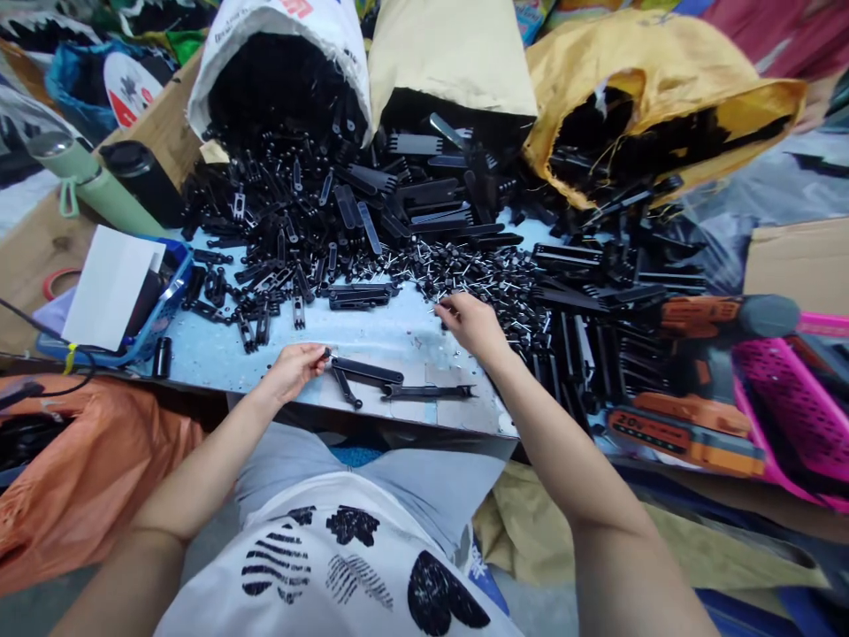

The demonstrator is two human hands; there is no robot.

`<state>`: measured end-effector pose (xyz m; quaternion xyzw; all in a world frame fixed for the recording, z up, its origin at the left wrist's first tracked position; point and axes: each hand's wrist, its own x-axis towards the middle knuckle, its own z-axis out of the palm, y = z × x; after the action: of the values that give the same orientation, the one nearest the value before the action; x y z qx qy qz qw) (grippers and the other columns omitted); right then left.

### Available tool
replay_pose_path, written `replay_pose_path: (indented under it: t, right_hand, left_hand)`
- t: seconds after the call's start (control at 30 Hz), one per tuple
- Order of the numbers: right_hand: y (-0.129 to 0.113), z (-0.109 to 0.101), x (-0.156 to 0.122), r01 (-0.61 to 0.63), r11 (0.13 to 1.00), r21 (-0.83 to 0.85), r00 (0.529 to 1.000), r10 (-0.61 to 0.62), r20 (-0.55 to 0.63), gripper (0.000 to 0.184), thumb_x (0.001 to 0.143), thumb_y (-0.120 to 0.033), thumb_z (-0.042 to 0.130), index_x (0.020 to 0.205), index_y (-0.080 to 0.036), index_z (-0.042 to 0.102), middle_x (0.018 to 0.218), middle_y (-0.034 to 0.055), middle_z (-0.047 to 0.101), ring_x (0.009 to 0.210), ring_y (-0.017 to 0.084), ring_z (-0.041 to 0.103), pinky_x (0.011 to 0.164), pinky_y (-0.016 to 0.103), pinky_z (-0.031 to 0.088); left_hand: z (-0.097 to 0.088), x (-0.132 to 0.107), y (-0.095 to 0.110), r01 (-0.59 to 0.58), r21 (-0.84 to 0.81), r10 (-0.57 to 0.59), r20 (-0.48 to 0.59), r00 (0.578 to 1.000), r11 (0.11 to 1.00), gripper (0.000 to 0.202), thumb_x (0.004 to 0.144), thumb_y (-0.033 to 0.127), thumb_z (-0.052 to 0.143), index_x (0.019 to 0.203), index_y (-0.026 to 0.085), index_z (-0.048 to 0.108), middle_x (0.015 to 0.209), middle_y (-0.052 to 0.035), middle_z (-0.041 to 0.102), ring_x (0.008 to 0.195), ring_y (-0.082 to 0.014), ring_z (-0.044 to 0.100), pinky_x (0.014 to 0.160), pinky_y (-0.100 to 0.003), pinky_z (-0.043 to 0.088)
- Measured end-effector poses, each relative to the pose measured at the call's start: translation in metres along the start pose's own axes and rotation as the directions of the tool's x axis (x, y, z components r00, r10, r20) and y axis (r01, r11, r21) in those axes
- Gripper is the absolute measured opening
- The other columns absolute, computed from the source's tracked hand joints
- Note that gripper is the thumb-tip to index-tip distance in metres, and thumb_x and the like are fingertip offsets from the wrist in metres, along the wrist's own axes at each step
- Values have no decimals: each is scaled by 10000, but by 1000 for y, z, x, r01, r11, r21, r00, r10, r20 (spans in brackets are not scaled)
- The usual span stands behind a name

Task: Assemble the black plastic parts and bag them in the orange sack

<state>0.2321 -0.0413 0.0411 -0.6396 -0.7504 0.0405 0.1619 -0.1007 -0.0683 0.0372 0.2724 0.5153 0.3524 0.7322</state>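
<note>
Two hands work at the lower middle of the frame. The left hand [295,367], fingers nearly closed, pinches the near end of a black hinged strip [391,382] lying on the desk [398,336]. The right hand [472,323] is loosely curled, its fingertips at the heap of small pins [491,270]; whether it grips one cannot be told. Black parts spill from a white sack [292,35] at upper left. An orange drill [696,372] lies at right.
</note>
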Motion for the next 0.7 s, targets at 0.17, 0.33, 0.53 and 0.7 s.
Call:
replay_pose_path:
  t: [0.17, 0.33, 0.53, 0.7]
  right_hand:
    - [-50, -5, -51, 58, 940, 336, 998, -57, -13, 239, 894, -380, 489, 951, -183, 610, 842, 57, 652, 716, 154, 613, 687, 274, 490]
    - [-71, 1, -81, 91, 918, 386, 994, -107, 21, 222, 908, -353, 466, 882, -200, 625, 808, 50, 658, 740, 159, 630, 684, 273, 506]
    - [-73, 13, -89, 161, 925, 343, 987, -150, -59, 230, 929, -314, 432, 950, -214, 638, 875, 63, 666, 825, 171, 639, 744, 292, 519]
    - [-74, 21, -92, 216, 949, 232, 975, -194, -111, 234, 934, -278, 431, 999, -213, 646, 934, 68, 689, 832, 155, 645, 739, 276, 500]
  left_hand:
    - [-2, 4, -7, -66, 157, 57, 64, 996, 985, 377, 539, 377, 807, 722, 77, 668, 592, -21, 586, 479, -47, 445, 460, -172, 341]
    - [0, 8, -11, -237, 442, 221, 88, 971, 865, 363, 610, 449, 724, 745, 116, 673, 585, -3, 577, 512, -84, 460, 516, -210, 380]
    - [-6, 16, -27, -359, 721, 436, 87, 896, 593, 420, 712, 398, 649, 1039, 133, 639, 842, -48, 582, 627, -114, 508, 653, -264, 449]
    - [-6, 6, -28, -419, 901, 614, 265, 743, 118, 449, 797, 424, 598, 1158, 157, 569, 1096, -127, 546, 982, -240, 536, 847, -368, 429]
